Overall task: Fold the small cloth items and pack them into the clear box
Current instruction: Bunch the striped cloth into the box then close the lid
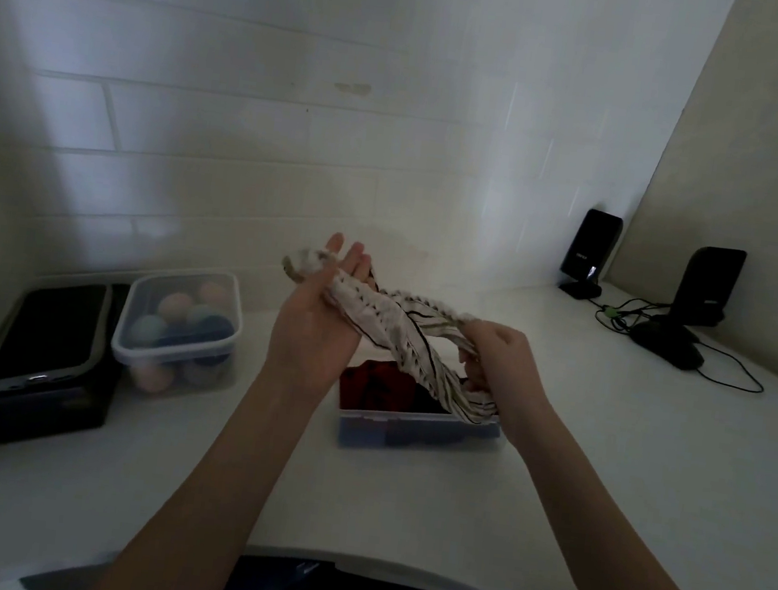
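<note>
Cloth (389,321) axis: twisted, slanting from upper left down to lower right above the box (415,431)
Left hand (314,320): palm flat, unclenched, cloth draped across
Right hand (500,361): fist closed on the low end, nearer the box

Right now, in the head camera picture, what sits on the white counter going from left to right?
Black box with a glossy dark lid → lidded clear plastic tub of pastel balls → open clear box holding red cloth → two black speakers on stands, the nearer-left one, then the right one.
</note>
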Available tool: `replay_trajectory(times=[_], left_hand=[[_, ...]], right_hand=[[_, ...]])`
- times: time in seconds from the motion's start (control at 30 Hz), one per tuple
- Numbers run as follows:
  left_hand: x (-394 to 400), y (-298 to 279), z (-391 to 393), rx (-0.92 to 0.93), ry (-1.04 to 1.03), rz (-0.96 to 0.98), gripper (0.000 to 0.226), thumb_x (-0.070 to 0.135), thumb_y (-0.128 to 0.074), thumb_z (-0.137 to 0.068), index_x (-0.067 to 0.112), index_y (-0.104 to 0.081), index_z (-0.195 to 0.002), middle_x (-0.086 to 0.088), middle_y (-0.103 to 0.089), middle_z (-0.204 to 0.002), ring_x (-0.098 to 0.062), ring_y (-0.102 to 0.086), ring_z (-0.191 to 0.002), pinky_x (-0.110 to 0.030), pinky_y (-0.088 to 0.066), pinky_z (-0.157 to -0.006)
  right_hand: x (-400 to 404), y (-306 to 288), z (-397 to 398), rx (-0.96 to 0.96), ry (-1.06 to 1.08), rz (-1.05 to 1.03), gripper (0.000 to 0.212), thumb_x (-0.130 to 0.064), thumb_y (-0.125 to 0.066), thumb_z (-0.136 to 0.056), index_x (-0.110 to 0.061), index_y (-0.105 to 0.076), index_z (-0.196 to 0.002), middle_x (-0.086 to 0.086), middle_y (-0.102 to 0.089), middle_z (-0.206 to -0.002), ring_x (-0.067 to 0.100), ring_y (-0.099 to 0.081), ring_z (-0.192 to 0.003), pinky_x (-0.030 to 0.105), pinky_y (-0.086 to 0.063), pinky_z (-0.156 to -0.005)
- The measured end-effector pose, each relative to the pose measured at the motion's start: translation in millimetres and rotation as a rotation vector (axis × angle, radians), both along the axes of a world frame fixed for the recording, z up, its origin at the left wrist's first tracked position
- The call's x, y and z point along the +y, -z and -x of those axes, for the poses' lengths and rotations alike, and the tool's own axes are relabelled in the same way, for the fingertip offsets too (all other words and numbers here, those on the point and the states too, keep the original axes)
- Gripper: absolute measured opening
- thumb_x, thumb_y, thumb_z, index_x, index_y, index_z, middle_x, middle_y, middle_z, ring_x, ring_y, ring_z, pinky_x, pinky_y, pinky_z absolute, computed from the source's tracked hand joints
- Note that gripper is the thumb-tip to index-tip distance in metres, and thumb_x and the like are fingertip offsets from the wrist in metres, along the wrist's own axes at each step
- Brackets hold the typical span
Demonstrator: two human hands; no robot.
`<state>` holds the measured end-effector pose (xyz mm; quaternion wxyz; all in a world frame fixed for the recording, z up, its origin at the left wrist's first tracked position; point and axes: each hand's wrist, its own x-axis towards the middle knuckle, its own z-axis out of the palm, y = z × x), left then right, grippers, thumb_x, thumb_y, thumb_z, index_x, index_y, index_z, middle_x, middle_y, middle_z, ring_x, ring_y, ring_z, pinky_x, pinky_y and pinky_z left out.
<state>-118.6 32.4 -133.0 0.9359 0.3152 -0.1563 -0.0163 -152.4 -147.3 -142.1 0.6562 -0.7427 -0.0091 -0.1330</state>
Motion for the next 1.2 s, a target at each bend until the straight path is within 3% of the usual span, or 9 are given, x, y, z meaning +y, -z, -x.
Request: replay_trajectory(times=[0.1,0.17,0.27,0.43,0.6,0.83,0.97,1.07,1.2], left_hand=[[-9,2,6,-0.283,-0.355,-0.835,0.073,0.015,-0.064,-0.084,0.015,-0.024,-0.144,0.002,-0.050,-0.130,0.000,-0.055,-0.106,-0.021,-0.049,-0.090],[-14,6,8,-0.396,-0.372,-1.088,0.075,0.029,-0.068,-0.080,0.014,-0.029,-0.142,-0.007,-0.045,-0.140,-0.015,-0.049,-0.123,-0.036,-0.043,-0.104],[-13,7,10,-0.430,-0.162,-1.078,0.063,0.041,-0.058,-0.081,0.027,-0.035,-0.138,0.002,-0.037,-0.148,-0.010,-0.036,-0.135,-0.029,-0.033,-0.110],[-5,3,14,-0.552,-0.227,-1.199,0.060,0.041,-0.067,-0.073,0.047,-0.040,-0.127,0.037,-0.042,-0.122,0.027,-0.039,-0.106,0.003,-0.031,-0.091],[1,-2,12,-0.437,-0.370,-1.121,0.026,0.022,-0.077,-0.070,0.024,-0.069,-0.095,0.015,-0.069,-0.097,0.002,-0.065,-0.091,-0.009,-0.047,-0.075],[-4,-8,30,-0.492,0.286,-0.776,0.040,0.013,-0.072,-0.066,0.023,-0.067,-0.104,0.001,-0.072,-0.099,-0.016,-0.066,-0.097,-0.027,-0.053,-0.078],[-2,-6,28,-0.444,0.338,-0.827,0.040,0.017,-0.074,-0.065,0.028,-0.069,-0.103,0.004,-0.073,-0.101,-0.014,-0.066,-0.099,-0.025,-0.052,-0.079],[1,1,22,-0.380,0.302,-0.813,0.033,0.020,-0.075,-0.062,0.024,-0.073,-0.095,0.003,-0.075,-0.094,-0.014,-0.069,-0.091,-0.023,-0.053,-0.075],[-4,9,15,-0.258,0.333,-0.545,0.032,0.001,-0.065,-0.072,0.012,-0.070,-0.102,-0.007,-0.072,-0.103,-0.021,-0.067,-0.098,-0.029,-0.054,-0.080]], right_hand=[[9,-9,9,-0.112,-0.160,0.145,0.034,-0.024,-0.054,-0.089,-0.001,-0.063,-0.066,0.006,-0.047,-0.049,0.011,-0.038,-0.041,0.018,-0.031,-0.040],[13,-14,14,-0.142,-0.296,0.160,0.034,-0.025,-0.055,-0.089,0.008,-0.062,-0.087,0.026,-0.048,-0.063,0.020,-0.043,-0.055,0.024,-0.035,-0.046],[12,-19,16,-0.148,-0.401,0.113,0.023,-0.022,-0.055,-0.082,0.001,-0.061,-0.087,0.020,-0.050,-0.063,0.021,-0.047,-0.057,0.032,-0.040,-0.053],[5,-13,15,-0.172,-0.472,0.099,0.023,-0.013,-0.061,-0.079,-0.018,-0.067,-0.101,-0.005,-0.069,-0.080,0.012,-0.065,-0.076,0.022,-0.052,-0.065],[2,-16,9,-0.249,-0.317,0.025,0.018,-0.011,-0.057,-0.078,-0.021,-0.068,-0.088,-0.007,-0.061,-0.068,0.010,-0.056,-0.068,0.024,-0.049,-0.062],[1,-27,8,-0.124,-0.581,0.120,0.048,-0.010,-0.053,-0.074,-0.027,-0.060,-0.118,0.001,-0.064,-0.120,0.017,-0.060,-0.112,0.034,-0.051,-0.094],[8,-26,12,-0.128,-0.547,0.074,0.021,-0.011,-0.054,-0.072,-0.018,-0.068,-0.086,0.002,-0.068,-0.088,0.016,-0.064,-0.086,0.029,-0.052,-0.076],[8,-23,10,-0.143,-0.416,-0.112,0.015,-0.003,-0.049,-0.071,-0.008,-0.059,-0.080,0.010,-0.057,-0.078,0.019,-0.057,-0.076,0.033,-0.046,-0.072],[7,-20,9,-0.017,-0.537,-0.629,0.051,-0.005,-0.045,-0.067,0.006,-0.054,-0.115,0.024,-0.058,-0.111,0.035,-0.057,-0.103,0.044,-0.046,-0.096]])
